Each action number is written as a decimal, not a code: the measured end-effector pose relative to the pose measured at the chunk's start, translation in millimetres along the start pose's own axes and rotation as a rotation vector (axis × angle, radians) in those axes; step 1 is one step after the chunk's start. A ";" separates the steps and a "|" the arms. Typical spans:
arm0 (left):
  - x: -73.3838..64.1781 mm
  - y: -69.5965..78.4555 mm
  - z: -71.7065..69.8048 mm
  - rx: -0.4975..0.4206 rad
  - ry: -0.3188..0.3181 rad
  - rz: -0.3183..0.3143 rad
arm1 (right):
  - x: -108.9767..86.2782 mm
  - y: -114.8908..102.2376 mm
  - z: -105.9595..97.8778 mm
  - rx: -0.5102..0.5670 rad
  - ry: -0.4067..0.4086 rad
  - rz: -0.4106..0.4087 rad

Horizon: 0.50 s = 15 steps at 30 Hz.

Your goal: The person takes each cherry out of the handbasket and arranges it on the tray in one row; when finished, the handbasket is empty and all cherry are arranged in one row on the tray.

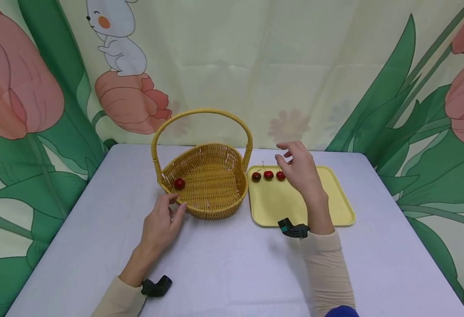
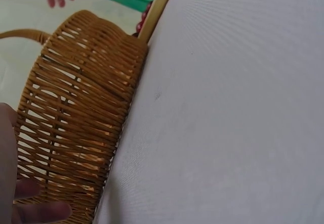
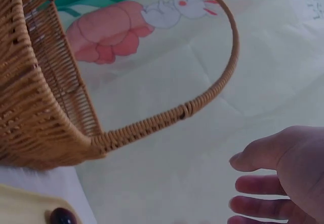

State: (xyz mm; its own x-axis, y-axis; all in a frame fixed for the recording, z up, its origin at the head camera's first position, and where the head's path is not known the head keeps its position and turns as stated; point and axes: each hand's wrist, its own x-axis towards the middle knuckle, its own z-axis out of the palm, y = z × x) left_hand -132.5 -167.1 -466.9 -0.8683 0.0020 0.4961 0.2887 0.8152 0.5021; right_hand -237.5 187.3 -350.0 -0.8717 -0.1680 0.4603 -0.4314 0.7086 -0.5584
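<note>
A yellow wicker basket [image 1: 212, 207] with a tall arched handle stands at the back, holding one dark red cherry [image 1: 180, 183] at its left side. My left hand [image 1: 162, 222] rests at the basket's front-left rim, fingertips touching it; the left wrist view shows fingers [image 2: 43, 211] along the outside of the weave. Over the back of a yellow tray [image 1: 279, 211] hovers my right hand [image 1: 301, 169], fingers loosely bent and nothing between them. Three cherries [image 1: 269, 175] show in a row along the tray's back edge, the rightmost partly behind the hand.
The tray sits right beside the basket, on a white cloth-covered table [image 1: 224, 268]. Behind the table hangs a printed curtain [image 1: 216, 66] with tulips and a white rabbit. A blue round object [image 1: 342, 311] pokes in at the bottom edge near the right sleeve.
</note>
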 end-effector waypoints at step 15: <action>0.8 0.8 -0.8 0.023 0.098 0.018 | 13.5 -63.6 51.0 0.119 -0.161 -0.222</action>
State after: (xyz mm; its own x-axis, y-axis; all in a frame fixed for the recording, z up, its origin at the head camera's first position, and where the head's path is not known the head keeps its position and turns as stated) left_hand -132.7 -166.9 -465.5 -0.8192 -0.0392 0.5722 0.2933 0.8287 0.4767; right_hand -233.7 104.9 -343.5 -0.7746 -0.4227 0.4704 -0.6314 0.5585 -0.5380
